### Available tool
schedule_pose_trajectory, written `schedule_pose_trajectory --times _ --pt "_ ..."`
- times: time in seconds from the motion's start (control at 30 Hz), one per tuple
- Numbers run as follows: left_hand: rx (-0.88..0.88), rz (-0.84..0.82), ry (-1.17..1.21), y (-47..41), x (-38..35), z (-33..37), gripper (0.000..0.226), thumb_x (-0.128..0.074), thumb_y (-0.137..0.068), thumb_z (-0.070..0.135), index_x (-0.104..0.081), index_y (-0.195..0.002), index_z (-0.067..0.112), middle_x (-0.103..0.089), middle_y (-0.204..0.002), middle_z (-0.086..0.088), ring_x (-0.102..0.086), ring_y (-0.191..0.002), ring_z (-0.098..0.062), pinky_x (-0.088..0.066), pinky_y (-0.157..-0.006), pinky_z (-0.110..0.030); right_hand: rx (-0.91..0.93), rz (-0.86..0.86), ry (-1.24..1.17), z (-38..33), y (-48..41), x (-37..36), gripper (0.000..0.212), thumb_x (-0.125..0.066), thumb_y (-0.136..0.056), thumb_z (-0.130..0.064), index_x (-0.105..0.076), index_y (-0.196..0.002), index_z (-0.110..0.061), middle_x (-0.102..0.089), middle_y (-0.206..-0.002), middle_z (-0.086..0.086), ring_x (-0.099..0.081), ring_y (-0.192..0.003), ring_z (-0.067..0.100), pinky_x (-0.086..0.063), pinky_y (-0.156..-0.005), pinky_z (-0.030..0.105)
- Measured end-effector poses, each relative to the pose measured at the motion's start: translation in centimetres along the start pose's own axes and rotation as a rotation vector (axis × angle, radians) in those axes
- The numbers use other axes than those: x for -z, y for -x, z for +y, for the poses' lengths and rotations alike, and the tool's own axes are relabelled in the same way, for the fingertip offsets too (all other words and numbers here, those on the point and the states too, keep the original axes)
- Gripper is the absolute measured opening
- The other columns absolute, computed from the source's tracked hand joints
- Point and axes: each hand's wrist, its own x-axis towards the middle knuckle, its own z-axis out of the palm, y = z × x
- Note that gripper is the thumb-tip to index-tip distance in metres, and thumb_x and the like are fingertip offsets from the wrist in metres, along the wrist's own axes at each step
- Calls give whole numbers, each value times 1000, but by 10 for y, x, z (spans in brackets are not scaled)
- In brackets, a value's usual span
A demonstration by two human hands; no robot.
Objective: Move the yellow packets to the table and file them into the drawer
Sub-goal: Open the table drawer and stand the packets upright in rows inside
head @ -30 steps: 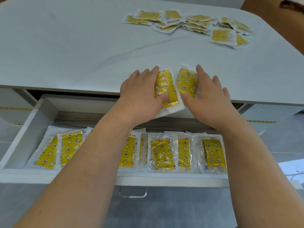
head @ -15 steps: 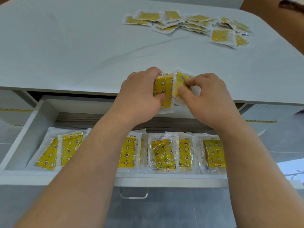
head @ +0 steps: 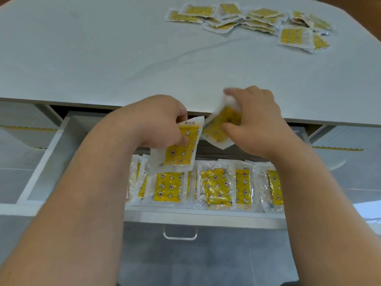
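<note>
Head | pale table point(head: 103, 58) | grey floor point(head: 206, 265) | left hand point(head: 158, 120), right hand point(head: 257, 124) fingers each clamp a packet

Table point(head: 103, 58): we see a pale grey top.
Packets point(head: 253, 19): a loose yellow heap at our table's far right corner.

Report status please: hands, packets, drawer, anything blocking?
Left hand holds one packet, right hand holds another, both above open drawer. Row already filed. Pile waits on table. Nothing blocking.
</note>
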Motion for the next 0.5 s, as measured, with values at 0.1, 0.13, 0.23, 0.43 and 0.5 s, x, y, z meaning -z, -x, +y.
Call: schedule_pose_trajectory --times 0.1,0.13,0.23,0.43,0.5 --pt "49 -66 -60 6 6 -14 18 -77 -86 38 -64 -95 30 -66 -91 10 -61 -84 -12 -50 -74 -33 142 131 -42 -8 0 -7 10 -63 -96 -24 -68 -104 -29 -61 -90 -9 -57 -99 20 -50 -90 43" --pt "71 -74 -64 8 8 -21 18 -77 -86 37 -64 -97 30 -66 -92 10 -61 -85 -13 -51 -77 -34 172 147 -28 -12 0 -8 8 -63 -97 -24 -68 -100 -28 -60 -89 -8 -58 -92 17 -52 -84 39" --pt "147 -83 -77 10 11 -42 19 -77 -87 33 -65 -100 28 -65 -94 7 -61 -87 -15 -52 -82 -35 173 152 -2 -19 -1 -9 8 -63 -97 -24 -70 -98 -27 -60 -91 -8 -59 -86 13 -53 -76 35" --pt "189 -154 -153 2 0 -64 17 -74 -89 33 -64 -100 25 -60 -89 8 -56 -81 -15 -45 -72 -31 -22 -249 181 -28 0 -7 17 -59 -100 -32 -73 -94 -24 -70 -90 -7 -64 -84 12 -47 -72 27" --pt "172 -169 -155 -3 -5 -64 15 -72 -90 33 -63 -98 24 -59 -88 7 -55 -78 -13 -43 -68 -31 -130 -333 253 -22 -3 -20 24 -58 -99 -30 -70 -84 -16 -68 -83 -1 -64 -76 17 -47 -65 29"
